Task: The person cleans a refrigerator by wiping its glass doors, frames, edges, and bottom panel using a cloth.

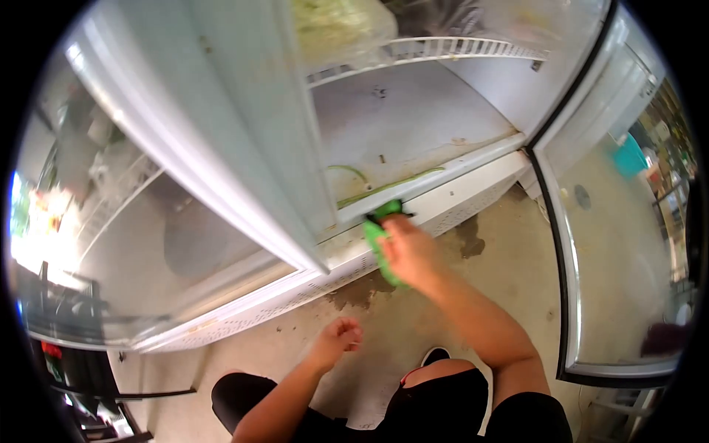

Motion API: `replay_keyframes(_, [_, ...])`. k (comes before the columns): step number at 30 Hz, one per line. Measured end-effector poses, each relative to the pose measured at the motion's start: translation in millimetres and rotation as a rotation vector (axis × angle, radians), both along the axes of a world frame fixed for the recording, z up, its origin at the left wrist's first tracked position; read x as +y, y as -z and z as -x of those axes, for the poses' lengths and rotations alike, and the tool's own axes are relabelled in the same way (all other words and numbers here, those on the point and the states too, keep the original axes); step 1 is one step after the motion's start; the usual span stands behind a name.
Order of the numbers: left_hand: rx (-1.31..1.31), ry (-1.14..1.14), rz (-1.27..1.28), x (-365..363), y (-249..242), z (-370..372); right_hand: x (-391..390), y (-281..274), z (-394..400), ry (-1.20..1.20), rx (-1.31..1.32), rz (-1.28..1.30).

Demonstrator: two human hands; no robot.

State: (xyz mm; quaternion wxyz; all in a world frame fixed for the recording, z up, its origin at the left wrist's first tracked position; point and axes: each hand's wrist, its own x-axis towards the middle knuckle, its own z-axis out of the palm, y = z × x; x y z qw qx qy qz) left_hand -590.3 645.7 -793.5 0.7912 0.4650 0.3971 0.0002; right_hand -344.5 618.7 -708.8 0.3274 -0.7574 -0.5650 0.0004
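A green cloth [382, 240] with dark edging is bunched in my right hand [408, 249], pressed on the white front sill [473, 179] of an open glass-door fridge. Part of the cloth hangs down over the perforated lower panel. My left hand [338, 342] hovers above the floor near my knees, fingers curled, with nothing visible in them. Just behind the cloth, a long green stalk [391, 186] lies along the inner edge of the fridge floor [399, 118]. A thinner curved green strand [351, 170] is beside it. Small dark specks and brownish stains mark the fridge floor.
A white wire shelf [443, 50] above carries bagged greens [343, 29]. The right glass door [613, 244] stands open; the left glass door [170, 221] is beside the centre post. Wet patches [358, 292] mark the concrete floor. A black rack [81, 391] stands at lower left.
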Motion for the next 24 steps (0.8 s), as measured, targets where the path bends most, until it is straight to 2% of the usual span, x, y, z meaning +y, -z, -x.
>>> replay_keyframes(1, [-0.048, -0.154, 0.074, 7, -13, 9, -6, -11, -11, 0.049, -0.045, -0.001])
replay_keyframes(3, [-0.131, -0.275, 0.055, 22, -45, 24, -10, -7, -35, 0.182, -0.085, -0.014])
replay_keyframes(5, [-0.215, -0.381, 0.036, 34, -67, 30, -1, -8, -14, 0.162, -0.012, 0.077])
replay_keyframes(6, [-0.270, -0.508, 0.107, 41, -75, 30, 6, -9, 1, 0.153, 0.057, 0.161])
replay_keyframes(7, [-0.326, -0.632, 0.179, 46, -80, 29, 12, -7, 23, 0.055, 0.084, 0.119])
replay_keyframes(8, [-0.331, -0.634, 0.176, 50, -82, 29, 19, -10, 44, -0.056, 0.130, 0.183])
replay_keyframes(9, [-0.366, -0.667, 0.251, 53, -81, 28, 26, -2, 61, -0.195, 0.059, 0.015])
replay_keyframes(10, [-0.401, -0.700, 0.323, 55, -82, 28, 28, 1, 65, -0.180, 0.048, -0.054])
replay_keyframes(13, [-0.461, -0.696, 0.347, 47, -92, 26, 23, -17, 29, -0.183, 0.379, 0.149])
replay_keyframes(14, [-0.468, -0.706, 0.340, 45, -96, 22, 20, -17, 20, -0.096, 0.354, 0.156])
replay_keyframes(17, [-0.489, -0.722, 0.441, 39, -105, 1, 9, -7, 16, -0.085, 0.281, 0.039])
replay_keyframes(19, [-0.557, -0.707, 0.556, 46, -103, -17, 5, -6, 17, -0.360, 0.240, -0.004])
replay_keyframes(20, [-0.554, -0.699, 0.545, 49, -102, -25, 2, -12, 13, -0.355, 0.242, -0.016])
replay_keyframes(22, [-0.568, -0.794, 0.621, 55, -98, -39, -4, -25, 1, -0.214, 0.559, 0.136])
replay_keyframes(23, [-0.573, -0.789, 0.609, 58, -85, -43, -7, -23, -3, -0.117, 0.628, 0.046])
replay_keyframes(24, [-0.631, -0.855, 0.701, 62, -73, -47, -11, -18, -7, -0.122, 0.626, 0.031])
